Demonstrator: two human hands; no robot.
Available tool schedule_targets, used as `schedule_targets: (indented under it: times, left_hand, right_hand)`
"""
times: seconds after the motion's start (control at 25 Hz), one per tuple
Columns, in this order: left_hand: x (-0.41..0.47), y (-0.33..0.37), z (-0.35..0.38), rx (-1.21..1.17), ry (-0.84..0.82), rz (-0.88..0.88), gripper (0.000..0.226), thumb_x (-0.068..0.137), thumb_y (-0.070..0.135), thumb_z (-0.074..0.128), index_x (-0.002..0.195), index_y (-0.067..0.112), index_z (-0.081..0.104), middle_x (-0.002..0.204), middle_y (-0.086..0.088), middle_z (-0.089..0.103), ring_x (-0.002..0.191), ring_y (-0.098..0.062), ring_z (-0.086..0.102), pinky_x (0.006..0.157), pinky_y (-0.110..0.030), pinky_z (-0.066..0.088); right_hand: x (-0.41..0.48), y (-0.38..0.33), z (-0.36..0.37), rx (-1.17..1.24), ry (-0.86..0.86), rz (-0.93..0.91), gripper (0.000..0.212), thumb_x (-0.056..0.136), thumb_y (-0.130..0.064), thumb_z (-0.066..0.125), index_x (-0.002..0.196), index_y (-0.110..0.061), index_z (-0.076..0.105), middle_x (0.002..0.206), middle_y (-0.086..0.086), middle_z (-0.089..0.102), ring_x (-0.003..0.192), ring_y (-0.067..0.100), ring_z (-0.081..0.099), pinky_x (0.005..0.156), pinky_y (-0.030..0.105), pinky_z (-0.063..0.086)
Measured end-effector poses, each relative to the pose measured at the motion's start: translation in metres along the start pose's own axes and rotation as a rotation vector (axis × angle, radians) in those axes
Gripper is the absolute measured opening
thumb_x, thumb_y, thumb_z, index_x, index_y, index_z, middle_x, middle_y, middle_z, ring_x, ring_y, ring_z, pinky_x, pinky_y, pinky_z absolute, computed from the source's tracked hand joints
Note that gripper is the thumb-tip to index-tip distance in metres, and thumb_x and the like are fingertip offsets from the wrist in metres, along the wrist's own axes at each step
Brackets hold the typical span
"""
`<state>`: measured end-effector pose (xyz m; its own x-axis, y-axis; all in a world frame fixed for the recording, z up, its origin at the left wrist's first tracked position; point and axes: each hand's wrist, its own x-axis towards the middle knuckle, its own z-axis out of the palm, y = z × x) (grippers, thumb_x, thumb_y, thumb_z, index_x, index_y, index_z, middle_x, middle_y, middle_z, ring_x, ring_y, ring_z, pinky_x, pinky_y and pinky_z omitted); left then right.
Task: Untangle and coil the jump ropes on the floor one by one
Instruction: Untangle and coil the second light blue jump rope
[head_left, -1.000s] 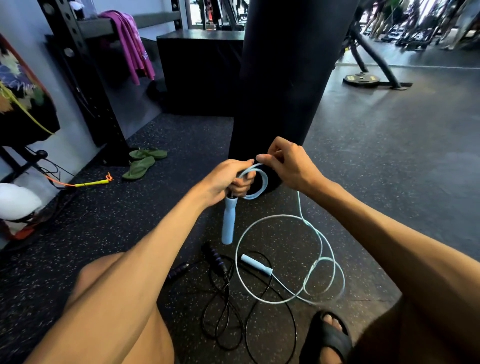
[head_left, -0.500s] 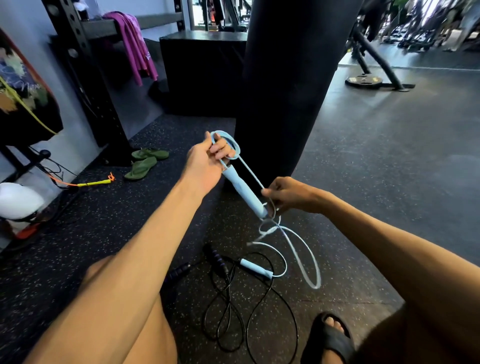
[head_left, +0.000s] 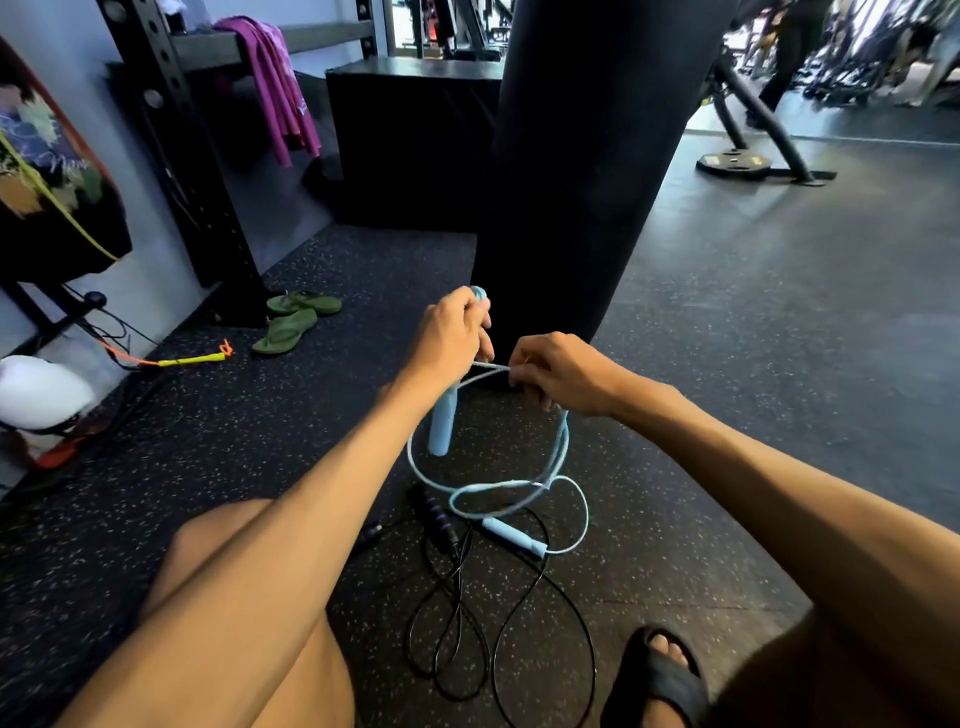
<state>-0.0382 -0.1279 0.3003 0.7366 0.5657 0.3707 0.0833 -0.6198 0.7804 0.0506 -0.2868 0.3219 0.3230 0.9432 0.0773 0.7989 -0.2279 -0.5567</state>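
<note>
Gripping one handle (head_left: 441, 423) of the light blue jump rope (head_left: 563, 447), the left hand (head_left: 451, 335) is curled round its top end so that the handle hangs down below the fist, clear of the speckled rubber floor (head_left: 249, 441). Just beside it, the right hand (head_left: 563, 375) pinches the blue cord between thumb and fingers; a short stretch of cord runs between the two hands. From there the cord drops in a wide hanging loop in front of the heavy black punching bag (head_left: 587, 156) and ends in smaller curls on the floor, where the rope's second handle (head_left: 511, 538) lies flat. That handle rests across the black jump rope (head_left: 440, 517), whose purple-banded grip and thin cord lie in loose, overlapping loops between the person's bare knee and a foot in a black sandal (head_left: 662, 675). Off to the left, a pair of green flip-flops (head_left: 293, 322) sits near the base of a black rack upright (head_left: 176, 145), with a yellow and orange cord (head_left: 192, 358) on the floor nearby. A pink cloth (head_left: 275, 78) hangs from the rack, and a weight plate (head_left: 732, 162) lies far to the right.
</note>
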Motion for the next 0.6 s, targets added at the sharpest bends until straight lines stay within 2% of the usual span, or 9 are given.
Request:
schedule_targets:
  times: [0.12, 0.2, 0.28, 0.48, 0.6]
  left_hand:
    - [-0.007, 0.003, 0.002, 0.122, -0.206, -0.029, 0.033, 0.103, 0.028, 0.043, 0.076, 0.016, 0.058, 0.053, 0.0, 0.063, 0.042, -0.006, 0.059, 0.051, -0.03, 0.051]
    - [-0.009, 0.012, 0.001, 0.188, -0.31, -0.045, 0.04, 0.104, 0.029, 0.042, 0.074, 0.014, 0.064, 0.052, 0.003, 0.054, 0.037, 0.002, 0.047, 0.049, -0.02, 0.041]
    - [-0.009, 0.02, 0.0, 0.141, -0.366, -0.097, 0.046, 0.104, 0.031, 0.041, 0.068, 0.01, 0.06, 0.052, 0.003, 0.045, 0.034, 0.001, 0.037, 0.044, -0.02, 0.032]
    - [-0.011, 0.022, -0.008, -0.404, -0.551, -0.312, 0.049, 0.102, 0.041, 0.045, 0.059, 0.017, 0.041, 0.047, 0.003, 0.025, 0.042, -0.012, 0.019, 0.045, -0.024, 0.021]
    - [-0.008, 0.023, -0.013, -0.754, -0.553, -0.408, 0.049, 0.101, 0.041, 0.045, 0.058, 0.019, 0.035, 0.043, 0.006, 0.018, 0.037, -0.01, 0.015, 0.044, -0.024, 0.017]
  right_hand:
    - [-0.002, 0.001, -0.01, -0.168, 0.111, -0.089, 0.018, 0.101, -0.018, 0.047, 0.085, -0.023, 0.055, 0.068, -0.001, 0.062, 0.056, 0.015, 0.06, 0.054, 0.035, 0.052]
    - [-0.003, 0.004, -0.016, -0.268, 0.176, -0.098, 0.016, 0.101, -0.019, 0.046, 0.089, -0.022, 0.056, 0.072, -0.002, 0.06, 0.059, 0.015, 0.058, 0.053, 0.036, 0.049]
    - [-0.005, 0.008, -0.018, -0.331, 0.212, -0.102, 0.013, 0.101, -0.021, 0.046, 0.094, -0.019, 0.057, 0.078, 0.0, 0.063, 0.063, 0.016, 0.06, 0.055, 0.036, 0.051]
    - [0.0, 0.016, -0.02, -0.251, 0.249, -0.053, 0.039, 0.099, -0.046, 0.046, 0.08, -0.013, 0.056, 0.065, 0.001, 0.058, 0.054, 0.019, 0.053, 0.052, 0.034, 0.042]
    - [0.004, 0.02, -0.019, -0.195, 0.22, 0.002, 0.047, 0.1, -0.047, 0.041, 0.079, -0.008, 0.056, 0.066, 0.007, 0.06, 0.057, 0.024, 0.055, 0.056, 0.036, 0.043]
